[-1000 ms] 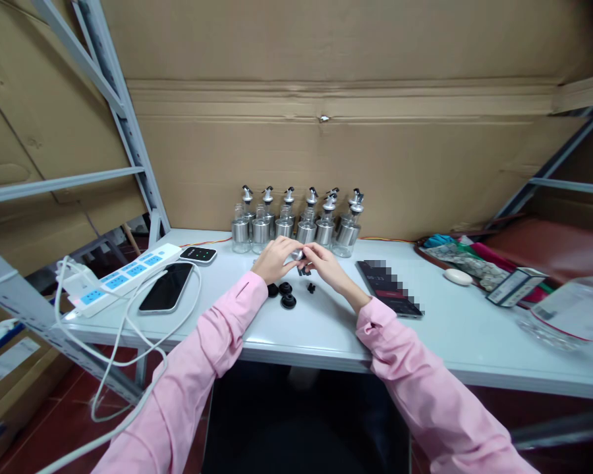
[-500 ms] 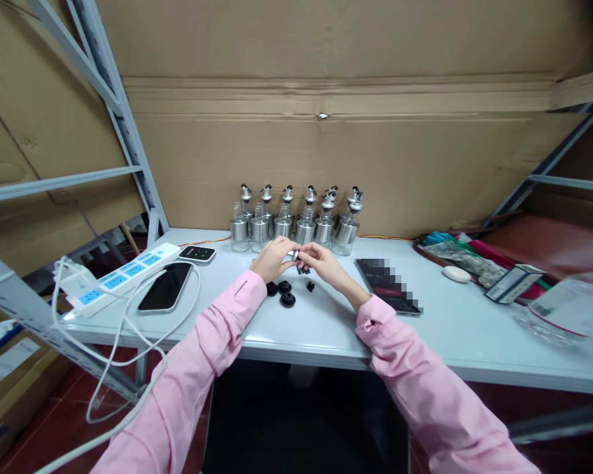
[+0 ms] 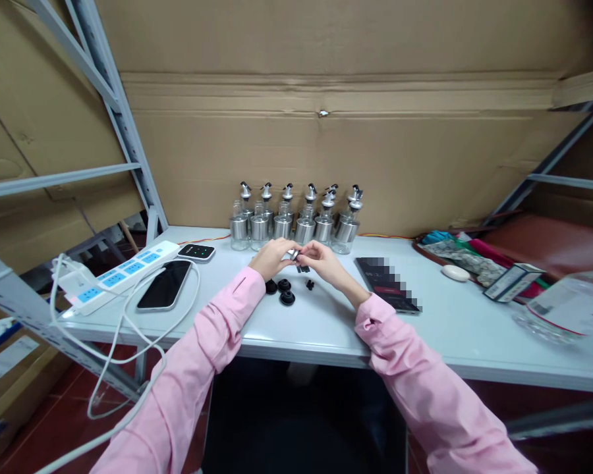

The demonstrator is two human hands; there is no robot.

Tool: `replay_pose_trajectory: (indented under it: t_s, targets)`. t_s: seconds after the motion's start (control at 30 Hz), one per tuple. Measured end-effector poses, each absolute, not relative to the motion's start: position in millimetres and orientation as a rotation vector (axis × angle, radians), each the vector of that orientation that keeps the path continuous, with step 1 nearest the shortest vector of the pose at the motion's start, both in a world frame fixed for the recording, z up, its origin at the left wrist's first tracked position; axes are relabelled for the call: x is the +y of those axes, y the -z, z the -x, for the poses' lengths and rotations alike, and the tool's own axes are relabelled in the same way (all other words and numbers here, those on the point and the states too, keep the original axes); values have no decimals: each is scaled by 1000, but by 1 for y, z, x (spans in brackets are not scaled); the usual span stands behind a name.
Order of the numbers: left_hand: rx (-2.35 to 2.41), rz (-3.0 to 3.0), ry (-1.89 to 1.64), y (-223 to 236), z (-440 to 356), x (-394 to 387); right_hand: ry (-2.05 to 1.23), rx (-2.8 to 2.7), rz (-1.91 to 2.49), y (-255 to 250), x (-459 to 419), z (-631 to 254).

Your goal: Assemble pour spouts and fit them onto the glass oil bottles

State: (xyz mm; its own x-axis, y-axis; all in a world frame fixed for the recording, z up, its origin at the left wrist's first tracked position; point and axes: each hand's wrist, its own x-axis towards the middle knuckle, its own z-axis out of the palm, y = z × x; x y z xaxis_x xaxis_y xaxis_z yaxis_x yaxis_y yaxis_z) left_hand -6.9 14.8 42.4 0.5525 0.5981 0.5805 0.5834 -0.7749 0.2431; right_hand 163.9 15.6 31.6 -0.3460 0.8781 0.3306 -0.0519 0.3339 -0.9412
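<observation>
My left hand (image 3: 271, 259) and my right hand (image 3: 325, 262) meet above the middle of the table, their fingertips pinched together on a small silver pourer spout (image 3: 293, 254). Fingers cover much of it. Below the left wrist lie several black round stoppers (image 3: 287, 298). Small black pieces (image 3: 310, 284) rest under the right hand, and more dark bits (image 3: 303, 268) lie just beneath the fingertips. Behind the hands stand two rows of glass bottles with steel sleeves (image 3: 305, 230); some carry silver pourers with black flaps (image 3: 311, 192), while several front ones have bare necks.
A power strip (image 3: 128, 273) with white cables, a phone (image 3: 165, 285) and a small black-screened device (image 3: 196, 252) occupy the table's left. Right of the hands lies a dark, partly pixelated phone (image 3: 385, 283). Farther right are a white oval object (image 3: 455, 272), a small box (image 3: 514, 283) and a clear plastic container (image 3: 570, 306).
Both hands stay in nearly the same place with the spout between them; only the fingers have shifted slightly. The view has tilted a little.
</observation>
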Motion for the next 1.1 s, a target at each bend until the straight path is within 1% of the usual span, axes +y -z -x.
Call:
replay_pose_trajectory:
  t_s: [0.13, 0.3, 0.5, 0.8, 0.93, 1.1]
  targets:
    - [1021, -2662, -1023, -51, 12, 16, -1033, -1678, 740, -31, 18, -161]
    - [1092, -2667, -1012, -57, 16, 19, -662, -1822, 791, -34, 17, -160]
    - [1092, -2617, -990, -55, 16, 21, -322, -1953, 838, -40, 11, -163]
    - [1072, -2516, -1068, -59, 19, 21, 403, -2208, 598, -41, 14, -166]
    - [1089, -2440, -1064, -60, 19, 20, 538, -2222, 536, -43, 14, -167]
    - [1119, -2300, -1043, -61, 17, 15, 561, -2194, 503, -42, 13, -169]
